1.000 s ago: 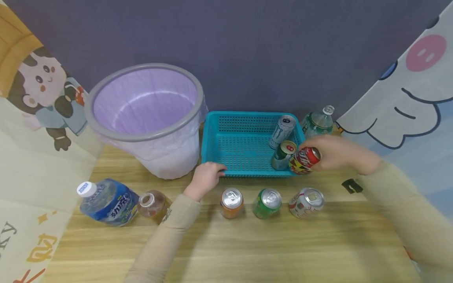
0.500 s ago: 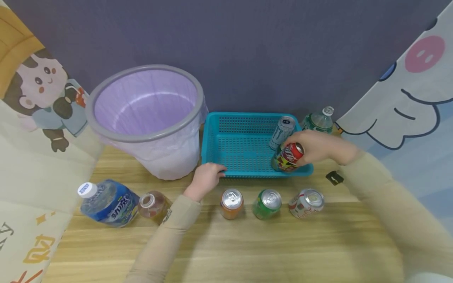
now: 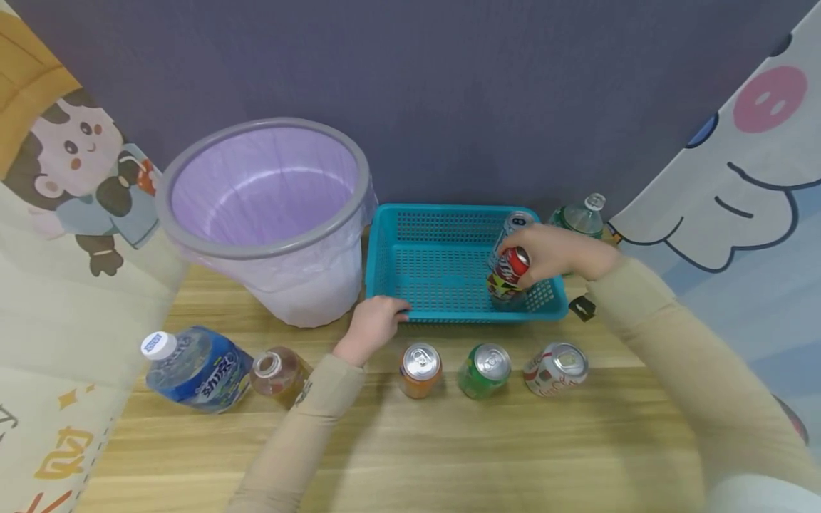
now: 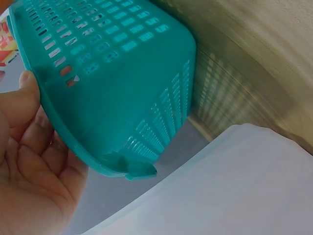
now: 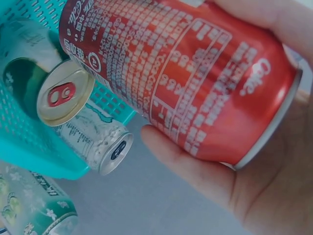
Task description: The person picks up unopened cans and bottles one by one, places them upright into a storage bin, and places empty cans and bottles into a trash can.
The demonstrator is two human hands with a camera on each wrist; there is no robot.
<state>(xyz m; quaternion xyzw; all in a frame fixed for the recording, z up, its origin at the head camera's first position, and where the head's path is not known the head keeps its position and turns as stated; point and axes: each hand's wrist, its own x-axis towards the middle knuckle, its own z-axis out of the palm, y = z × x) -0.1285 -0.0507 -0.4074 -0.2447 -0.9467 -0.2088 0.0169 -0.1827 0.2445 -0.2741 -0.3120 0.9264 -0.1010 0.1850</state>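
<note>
long beige sleeves (image 3: pixel 683 360), lightly creased, run down to plain matching cuffs (image 3: pixel 338 377) above bare hands (image 3: pixel 374 328).

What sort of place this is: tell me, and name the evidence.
Probably an indoor tabletop booth, perhaps staged: a flat, light-brown wood-grain surface between pale, cartoon-printed side panels, with a plain, flat, dark-grey backdrop behind.

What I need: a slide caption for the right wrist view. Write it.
Right grip holding a red can; green can and pale can in the basket.
</note>
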